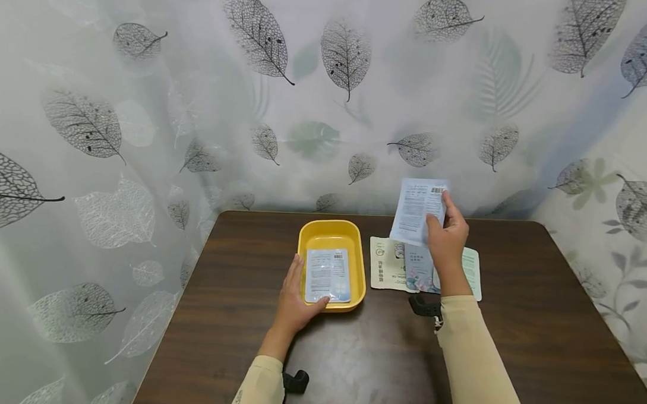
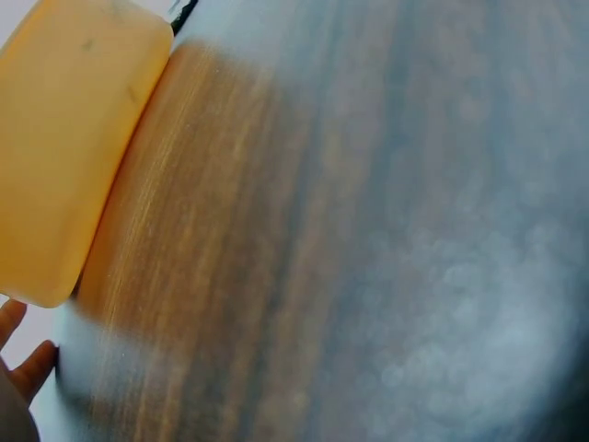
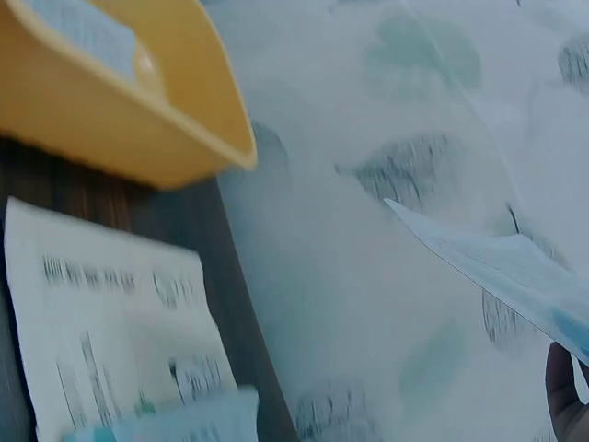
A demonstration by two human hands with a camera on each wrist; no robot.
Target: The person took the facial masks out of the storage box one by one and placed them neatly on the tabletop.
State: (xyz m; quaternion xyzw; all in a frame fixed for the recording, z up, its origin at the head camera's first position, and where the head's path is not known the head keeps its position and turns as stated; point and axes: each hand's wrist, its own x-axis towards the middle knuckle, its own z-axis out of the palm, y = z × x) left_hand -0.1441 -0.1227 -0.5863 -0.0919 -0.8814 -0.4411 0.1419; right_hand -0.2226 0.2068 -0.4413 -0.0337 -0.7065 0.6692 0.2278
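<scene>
My right hand [image 1: 448, 236] pinches a pale blue printed packet [image 1: 416, 211] by its right side, thumb on the printed face. It is raised above other flat packets on the table. In the right wrist view the held packet [image 3: 497, 267] appears nearly edge-on. My left hand [image 1: 297, 302] rests against the near left corner of a yellow tray [image 1: 360, 263], its fingers straight along the left side and its thumb at the near rim. Inside the tray lies a similar blue-white packet [image 1: 327, 276], printed side up. The left wrist view shows the tray's outer wall [image 2: 78, 147] and some fingertips.
Right of the tray, a cream packet [image 1: 387, 263], a blue floral packet [image 1: 420, 268] and a pale green packet [image 1: 472, 269] lie overlapping on the dark wooden table [image 1: 234, 306]. Behind the table hangs a leaf-patterned curtain [image 1: 305, 106].
</scene>
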